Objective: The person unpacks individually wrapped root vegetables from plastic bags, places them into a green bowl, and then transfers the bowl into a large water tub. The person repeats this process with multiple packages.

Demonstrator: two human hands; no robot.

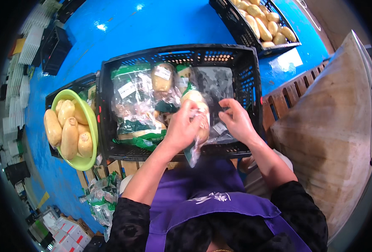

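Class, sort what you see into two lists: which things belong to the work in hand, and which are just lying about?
Likely in the work:
- bagged vegetable, held in the left hand
- black crate beneath
- bagged vegetables inside it
- probably the green bowl of loose vegetables

Apparently lying about:
- white cartons
- stacked white trays

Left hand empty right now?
No, the left hand is holding a clear plastic bag of pale tan produce, while the right hand has its thumb and fingers spread.
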